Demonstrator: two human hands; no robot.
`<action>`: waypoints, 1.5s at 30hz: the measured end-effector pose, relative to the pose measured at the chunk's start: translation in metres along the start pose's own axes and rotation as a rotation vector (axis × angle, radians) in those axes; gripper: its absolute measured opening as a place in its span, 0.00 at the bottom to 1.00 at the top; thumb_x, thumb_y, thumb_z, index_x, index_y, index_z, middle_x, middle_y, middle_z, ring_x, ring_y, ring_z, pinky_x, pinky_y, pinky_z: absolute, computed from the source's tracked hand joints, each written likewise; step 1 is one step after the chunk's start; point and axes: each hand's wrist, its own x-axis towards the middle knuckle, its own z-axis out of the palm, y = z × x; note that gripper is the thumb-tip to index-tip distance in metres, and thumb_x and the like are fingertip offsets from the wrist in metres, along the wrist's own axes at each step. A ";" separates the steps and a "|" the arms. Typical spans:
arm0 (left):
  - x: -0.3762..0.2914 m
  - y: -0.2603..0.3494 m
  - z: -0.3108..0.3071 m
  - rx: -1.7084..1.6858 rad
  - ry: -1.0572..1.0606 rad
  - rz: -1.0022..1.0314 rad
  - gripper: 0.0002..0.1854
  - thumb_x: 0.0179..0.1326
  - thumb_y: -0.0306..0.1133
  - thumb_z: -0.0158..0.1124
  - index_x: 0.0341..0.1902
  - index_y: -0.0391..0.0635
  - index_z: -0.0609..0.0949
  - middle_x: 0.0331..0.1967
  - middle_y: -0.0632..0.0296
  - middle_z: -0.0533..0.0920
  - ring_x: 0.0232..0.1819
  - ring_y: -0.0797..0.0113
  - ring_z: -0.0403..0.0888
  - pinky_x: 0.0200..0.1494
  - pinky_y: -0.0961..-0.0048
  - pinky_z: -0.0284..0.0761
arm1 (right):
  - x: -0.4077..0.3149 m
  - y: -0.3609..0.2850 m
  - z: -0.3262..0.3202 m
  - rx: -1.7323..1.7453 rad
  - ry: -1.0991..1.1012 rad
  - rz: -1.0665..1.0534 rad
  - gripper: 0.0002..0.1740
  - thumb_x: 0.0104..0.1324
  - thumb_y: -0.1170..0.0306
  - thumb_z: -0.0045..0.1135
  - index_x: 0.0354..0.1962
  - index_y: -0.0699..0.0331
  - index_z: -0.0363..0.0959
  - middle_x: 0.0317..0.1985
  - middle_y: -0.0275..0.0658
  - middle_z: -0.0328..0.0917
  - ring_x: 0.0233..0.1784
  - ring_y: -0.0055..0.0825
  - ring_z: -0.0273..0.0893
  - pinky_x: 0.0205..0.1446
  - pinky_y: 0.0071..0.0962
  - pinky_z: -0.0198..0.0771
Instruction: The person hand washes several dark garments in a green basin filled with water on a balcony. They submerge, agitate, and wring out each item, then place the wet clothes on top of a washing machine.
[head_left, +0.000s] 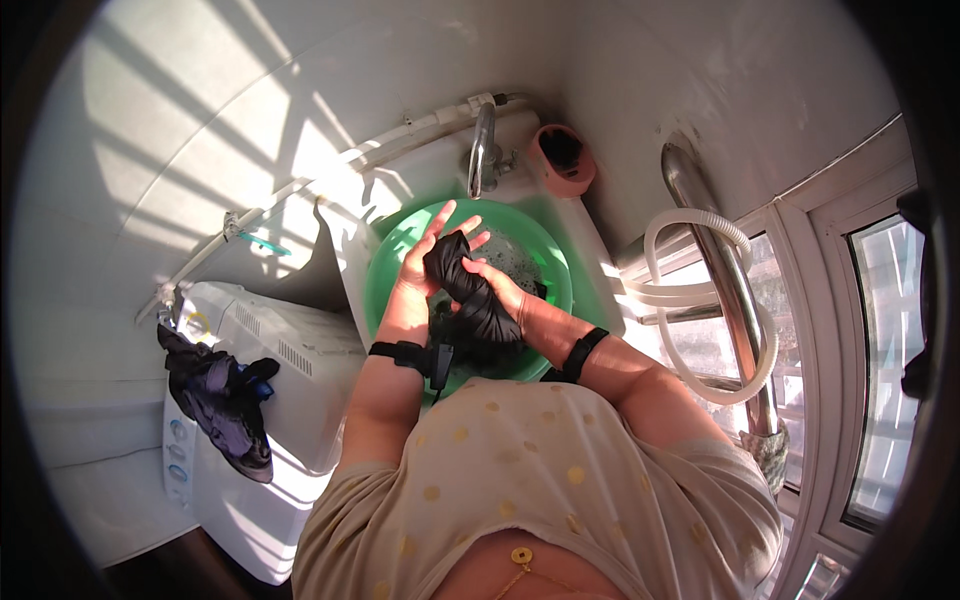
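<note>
A twisted piece of wet black cloth (472, 289) is between my two hands, above a green plastic basin (556, 259) set in a white sink. My left hand (427, 251) is at the cloth's upper left end, palm against it, with fingers spread upward and not closed round it. My right hand (496, 285) grips the cloth from the right, thumb on top. Sudsy water (510, 251) and more dark cloth show in the basin; my hands and the held cloth hide part of it. A chrome faucet (480, 150) arches over the basin's far rim.
A pink container (564, 161) stands on the sink's far right corner. On the left is a white washing machine (300, 397) with dark clothing (217, 405) hanging over it. A pale corrugated hose (765, 360) loops round a metal pipe (724, 277) at the right, by the window.
</note>
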 end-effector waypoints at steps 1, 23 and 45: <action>0.002 -0.001 0.002 0.013 -0.018 0.045 0.36 0.61 0.42 0.59 0.71 0.55 0.58 0.51 0.53 0.72 0.51 0.52 0.74 0.55 0.49 0.71 | -0.002 0.000 0.004 0.026 -0.003 0.007 0.25 0.60 0.48 0.56 0.34 0.66 0.74 0.25 0.45 0.78 0.25 0.34 0.79 0.31 0.29 0.77; -0.016 0.012 0.064 0.588 0.241 0.398 0.52 0.49 0.44 0.74 0.70 0.43 0.52 0.46 0.57 0.79 0.50 0.67 0.76 0.57 0.65 0.69 | -0.005 0.003 0.027 -0.825 0.347 -0.464 0.22 0.47 0.75 0.68 0.42 0.67 0.74 0.37 0.32 0.77 0.40 0.19 0.73 0.47 0.23 0.70; -0.143 -0.019 -0.033 1.949 0.446 -0.458 0.35 0.44 0.46 0.71 0.58 0.47 0.72 0.51 0.55 0.78 0.53 0.54 0.76 0.52 0.58 0.73 | -0.084 -0.028 0.148 -0.723 0.237 -1.016 0.20 0.53 0.70 0.57 0.43 0.68 0.64 0.28 0.40 0.72 0.32 0.31 0.72 0.40 0.28 0.69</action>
